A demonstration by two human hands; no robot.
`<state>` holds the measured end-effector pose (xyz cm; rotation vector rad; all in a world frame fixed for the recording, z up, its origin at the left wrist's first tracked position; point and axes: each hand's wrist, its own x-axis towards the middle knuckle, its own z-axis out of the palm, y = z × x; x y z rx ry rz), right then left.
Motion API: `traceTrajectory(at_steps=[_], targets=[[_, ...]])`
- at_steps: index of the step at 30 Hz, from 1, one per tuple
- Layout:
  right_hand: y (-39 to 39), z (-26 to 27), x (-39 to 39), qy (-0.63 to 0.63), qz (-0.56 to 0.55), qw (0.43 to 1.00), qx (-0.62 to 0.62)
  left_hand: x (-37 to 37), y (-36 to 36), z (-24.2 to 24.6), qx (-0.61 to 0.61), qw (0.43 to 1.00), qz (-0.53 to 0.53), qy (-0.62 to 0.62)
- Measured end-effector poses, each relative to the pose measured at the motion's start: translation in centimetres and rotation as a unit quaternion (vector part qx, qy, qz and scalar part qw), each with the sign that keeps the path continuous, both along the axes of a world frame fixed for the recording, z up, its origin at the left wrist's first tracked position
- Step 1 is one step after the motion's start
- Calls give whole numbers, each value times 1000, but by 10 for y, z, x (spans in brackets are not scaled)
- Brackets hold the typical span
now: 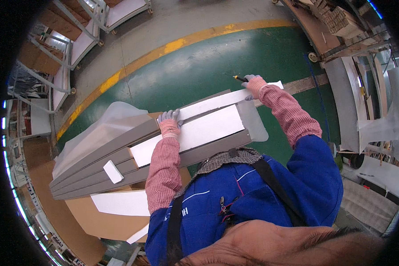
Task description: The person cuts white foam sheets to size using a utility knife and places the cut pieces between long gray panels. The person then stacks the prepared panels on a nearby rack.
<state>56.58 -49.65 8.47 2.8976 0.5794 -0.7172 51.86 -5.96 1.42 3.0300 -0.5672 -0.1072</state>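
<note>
Long grey panels (119,129) lie side by side before me. My gloved left hand (170,120) rests on the near end of a narrow white foam strip (216,102), at the panels' middle. Farther right, my gloved right hand (253,87) holds a black and yellow utility knife (241,78) and touches the strip near its right end. Its blade cannot be made out. A wider white foam board (193,133) lies beside the strip, over the grey panels. A small white foam block (113,172) sits on the panels to the left. Translucent sheeting (252,119) shows under the right end.
Cardboard (99,221) with a white foam sheet (126,202) on it lies at the lower left. More translucent sheeting (96,133) is beyond the panels. Wheeled carts (83,50) stand at the upper left, a wooden-decked rack (322,40) at the upper right.
</note>
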Motion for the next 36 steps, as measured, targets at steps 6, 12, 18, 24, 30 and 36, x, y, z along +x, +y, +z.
traceTrajectory(at_steps=[6,12,18,24,30,36], targets=[[-1,-3,2,-24,38,999,7,0,-3,-3,25,999,16,-17],[-3,-10,3,-18,13,1000,20,-2,-9,9,58,998,10,20],[1,-5,-1,-56,31,997,46,-6,-19,21,33,999,17,25],[4,0,-2,-7,12,1000,20,-15,-32,25,45,994,48,90],[2,-3,-9,-6,37,999,36,-19,-34,24,63,990,68,111],[8,2,-12,-7,32,999,3,-25,-35,16,67,991,72,85]])
